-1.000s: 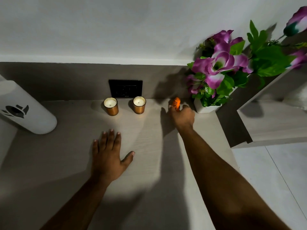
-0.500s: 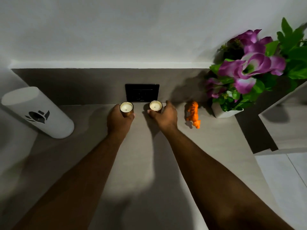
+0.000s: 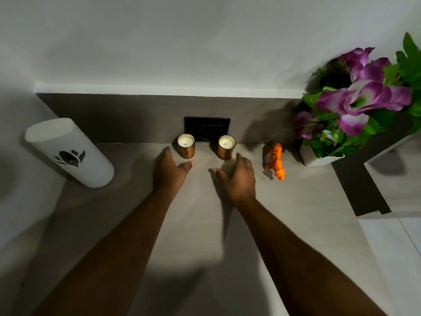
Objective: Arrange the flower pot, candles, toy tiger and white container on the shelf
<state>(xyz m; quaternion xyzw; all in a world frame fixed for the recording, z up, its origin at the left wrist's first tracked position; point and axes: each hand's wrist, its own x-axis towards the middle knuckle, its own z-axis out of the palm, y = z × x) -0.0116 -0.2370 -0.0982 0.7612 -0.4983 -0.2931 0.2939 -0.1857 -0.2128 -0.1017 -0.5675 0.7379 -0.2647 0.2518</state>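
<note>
Two copper candles stand at the back of the grey shelf (image 3: 205, 224): the left candle (image 3: 186, 145) and the right candle (image 3: 226, 147). My left hand (image 3: 169, 171) hovers open just in front of the left candle, apart from it. My right hand (image 3: 237, 176) is open just in front of the right candle, holding nothing. An orange toy tiger (image 3: 275, 160) stands to the right of the candles. The white flower pot (image 3: 319, 157) with purple flowers sits at the far right. A white container (image 3: 68, 152) with a black flower mark stands at the far left.
A black switch plate (image 3: 206, 128) is on the wall strip behind the candles. A lower side ledge (image 3: 396, 179) lies to the right beyond the shelf's edge, and pale floor (image 3: 391, 252) shows below it. The wall rises straight behind the shelf.
Half a second ago both hands were closed around the candles; now both have let go and drawn back toward me. Before that, my right hand let go of the tiger.
</note>
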